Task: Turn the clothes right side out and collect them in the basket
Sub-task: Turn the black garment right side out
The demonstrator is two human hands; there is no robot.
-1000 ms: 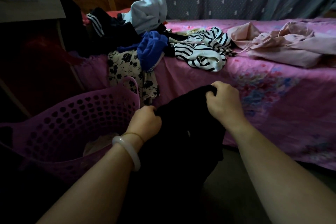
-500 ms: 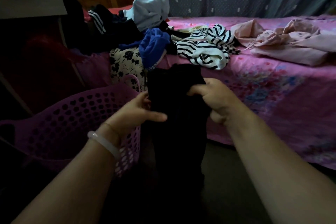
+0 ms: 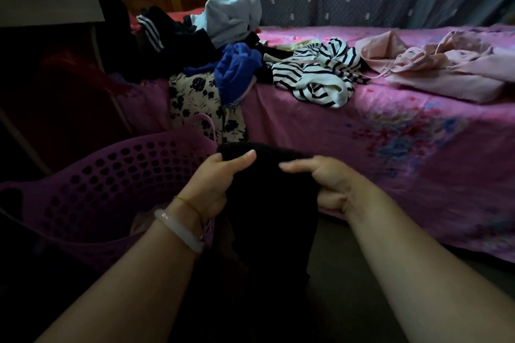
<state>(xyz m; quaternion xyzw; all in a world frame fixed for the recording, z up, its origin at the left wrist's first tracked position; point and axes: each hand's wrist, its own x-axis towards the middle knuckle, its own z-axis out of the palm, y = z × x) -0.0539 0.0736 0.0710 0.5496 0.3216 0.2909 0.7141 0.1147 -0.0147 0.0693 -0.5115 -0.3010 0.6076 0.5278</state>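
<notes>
At far left, on the floor by the front edge of the bed (image 3: pixel 390 153): purple perforated basket (image 3: pixel 92 184), with something pale lying inside. Just right of its wall, left hand (image 3: pixel 216 184), pale bangle (image 3: pixel 178 228) on the wrist, fingers (image 3: pixel 242 157) curled round the top hem of a black garment (image 3: pixel 274 203). Black garment hanging down before the bed's front edge, beside the basket and not in it. Right hand (image 3: pixel 326 184) gripping the same hem at its other end, fingers (image 3: pixel 295 166) pinched into the cloth. Heaped at the bed's left end: white garment (image 3: pixel 231 14) on top, floral piece (image 3: pixel 192 97) draped over the front edge, blue garment (image 3: pixel 237 69) against it. Striped top (image 3: pixel 315 75) near the middle; pink garment (image 3: pixel 446 69) toward the right edge.
</notes>
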